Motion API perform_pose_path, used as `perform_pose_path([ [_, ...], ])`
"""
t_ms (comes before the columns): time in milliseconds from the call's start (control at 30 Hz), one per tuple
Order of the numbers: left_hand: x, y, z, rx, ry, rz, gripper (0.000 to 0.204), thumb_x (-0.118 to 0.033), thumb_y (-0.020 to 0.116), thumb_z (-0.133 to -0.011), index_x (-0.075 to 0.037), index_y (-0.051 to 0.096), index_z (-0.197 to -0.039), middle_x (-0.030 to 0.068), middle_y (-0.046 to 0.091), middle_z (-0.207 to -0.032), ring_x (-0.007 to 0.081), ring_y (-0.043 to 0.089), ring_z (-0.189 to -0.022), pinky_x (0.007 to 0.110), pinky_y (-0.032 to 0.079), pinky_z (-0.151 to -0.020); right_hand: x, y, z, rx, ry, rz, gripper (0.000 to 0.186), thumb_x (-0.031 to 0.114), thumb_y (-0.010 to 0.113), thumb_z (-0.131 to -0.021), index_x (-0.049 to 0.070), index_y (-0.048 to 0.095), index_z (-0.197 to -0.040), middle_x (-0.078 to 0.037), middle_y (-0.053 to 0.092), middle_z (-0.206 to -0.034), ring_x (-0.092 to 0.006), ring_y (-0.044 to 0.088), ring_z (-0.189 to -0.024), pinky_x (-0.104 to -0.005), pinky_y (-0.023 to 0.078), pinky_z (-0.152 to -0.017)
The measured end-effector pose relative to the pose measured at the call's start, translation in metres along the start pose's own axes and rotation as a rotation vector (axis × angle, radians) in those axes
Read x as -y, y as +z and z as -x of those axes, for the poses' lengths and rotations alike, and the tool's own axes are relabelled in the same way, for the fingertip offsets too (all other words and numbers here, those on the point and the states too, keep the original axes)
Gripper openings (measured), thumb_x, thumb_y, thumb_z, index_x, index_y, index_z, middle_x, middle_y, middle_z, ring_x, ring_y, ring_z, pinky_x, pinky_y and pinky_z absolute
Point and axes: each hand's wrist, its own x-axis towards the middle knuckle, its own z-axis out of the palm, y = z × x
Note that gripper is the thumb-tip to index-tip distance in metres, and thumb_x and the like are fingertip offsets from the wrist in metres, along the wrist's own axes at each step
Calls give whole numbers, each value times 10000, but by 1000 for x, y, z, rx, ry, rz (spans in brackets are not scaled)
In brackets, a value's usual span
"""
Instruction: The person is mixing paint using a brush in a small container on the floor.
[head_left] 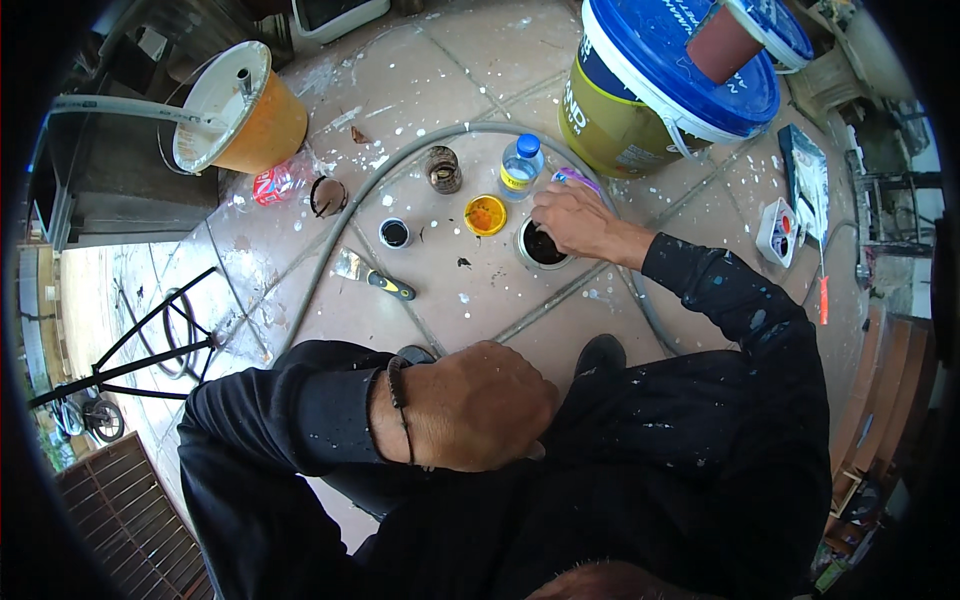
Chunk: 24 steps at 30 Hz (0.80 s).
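Observation:
My right hand [577, 222] reaches to the rim of a round can [527, 258] with dark contents. Its fingers are bent together over the can; whatever they may hold is hidden. Behind them a purple-labelled item [577, 181] partly shows. My left hand [478, 408] is curled into a fist above my lap, its inside out of sight. Beside the can are a yellow tub [485, 215] with orange-yellow contents and a clear bottle [519, 172] with a blue cap. Further left are a small cup of black stuff [394, 233], a brown-stained jar [443, 170] and a putty knife [378, 277].
A grey hose [330, 243] loops around these things on the paint-spotted tiles. A large blue-lidded bucket [625, 115] stands at the far right, an orange-yellow bucket [262, 125] at the far left. A paint tray [805, 180] lies right; a black metal frame [150, 350] stands left.

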Motion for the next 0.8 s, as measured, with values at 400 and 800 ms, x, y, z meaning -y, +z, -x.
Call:
perform_pose_path([
  [400,-1,-1,-2,23,-19,8,482,-384,640,-1007,85,610,-1113,264,704,-1017,413,692,-1031,460,544,-924,-8,15,7,-201,-104,120,113,119,654,-832,79,754,-867,-96,689,-981,-290,641,-1044,-463,480,-866],
  [800,0,5,1,-3,-35,-18,478,-384,646,-1001,82,610,-1103,256,704,-1003,415,695,-1010,464,545,-906,8,3,-5,350,32,-67,146,112,651,-788,73,757,-881,-146,707,-929,-361,683,-972,-505,503,-873],
])
